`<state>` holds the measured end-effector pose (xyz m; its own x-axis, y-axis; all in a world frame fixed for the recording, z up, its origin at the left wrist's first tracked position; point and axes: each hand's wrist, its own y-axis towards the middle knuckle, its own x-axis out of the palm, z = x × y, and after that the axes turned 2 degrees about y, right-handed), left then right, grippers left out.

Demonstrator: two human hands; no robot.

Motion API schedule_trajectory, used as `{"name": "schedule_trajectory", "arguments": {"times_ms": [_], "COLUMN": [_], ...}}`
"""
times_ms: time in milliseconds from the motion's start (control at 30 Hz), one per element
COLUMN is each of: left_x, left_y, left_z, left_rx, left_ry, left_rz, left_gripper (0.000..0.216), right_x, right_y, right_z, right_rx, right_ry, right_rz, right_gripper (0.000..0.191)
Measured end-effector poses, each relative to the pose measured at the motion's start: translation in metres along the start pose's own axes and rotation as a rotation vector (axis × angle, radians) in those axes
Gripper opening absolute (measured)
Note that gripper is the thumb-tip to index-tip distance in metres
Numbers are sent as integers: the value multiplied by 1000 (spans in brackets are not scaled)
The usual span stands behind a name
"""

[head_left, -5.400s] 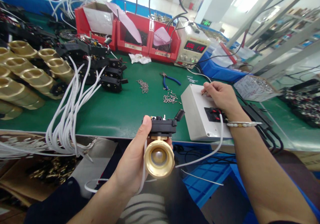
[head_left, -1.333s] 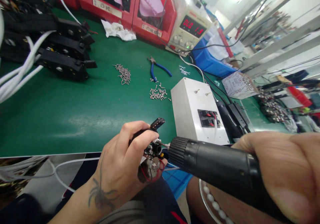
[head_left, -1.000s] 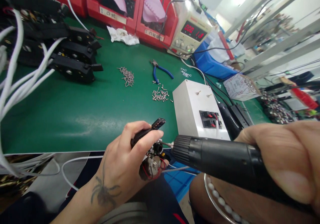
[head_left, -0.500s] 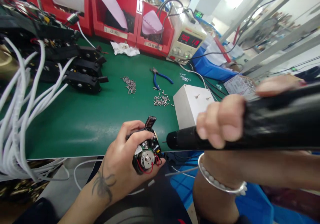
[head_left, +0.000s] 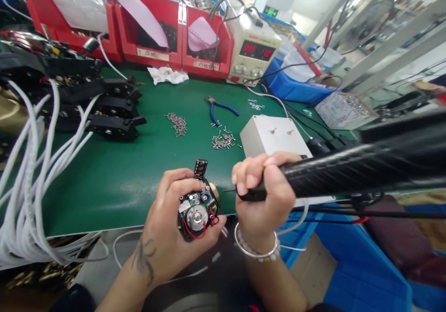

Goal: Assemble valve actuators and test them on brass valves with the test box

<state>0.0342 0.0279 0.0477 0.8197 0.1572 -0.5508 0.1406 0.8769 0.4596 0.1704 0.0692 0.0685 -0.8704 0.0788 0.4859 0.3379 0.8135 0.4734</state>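
The left hand (head_left: 170,228) cups the open motor unit (head_left: 197,212) over the counter (head_left: 139,163) edge, fingers wrapped about its body. At its 3 o'clock the right hand (head_left: 261,193) clenches the black electric screwdriver (head_left: 348,170), fingers pressed tight around the barrel, bit just beside the unit. The bit could slip and snag the thin red wires, since the unit rests only in the palm. Loose screws (head_left: 223,140) lie at 12 o'clock.

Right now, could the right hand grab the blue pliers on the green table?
Probably not yet: the right hand is wrapped around the black screwdriver, and the blue pliers lie farther back, with open mat between.
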Motion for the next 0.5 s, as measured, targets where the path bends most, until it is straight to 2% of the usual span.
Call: {"name": "schedule_trajectory", "arguments": {"times_ms": [67, 167, 333, 500], "left_x": [0, 1, 1, 0], "left_y": [0, -1, -4, -4], "left_z": [0, 1, 0, 0], "left_rx": [-9, -29, -43, -36], "left_ry": [-9, -27, -80, -109], "left_rz": [2, 8, -1, -17], "left_gripper": [42, 41, 37, 38], "right_x": [13, 25, 26, 29], "right_y": [8, 9, -1, 2], "right_z": [-8, -11, -4, 0], "right_rx": [-55, -62, 49, -37], "right_ry": [90, 156, 131, 186], "right_rz": [-48, -123, -124, -186], "right_gripper": [15, 19, 18, 15]}}
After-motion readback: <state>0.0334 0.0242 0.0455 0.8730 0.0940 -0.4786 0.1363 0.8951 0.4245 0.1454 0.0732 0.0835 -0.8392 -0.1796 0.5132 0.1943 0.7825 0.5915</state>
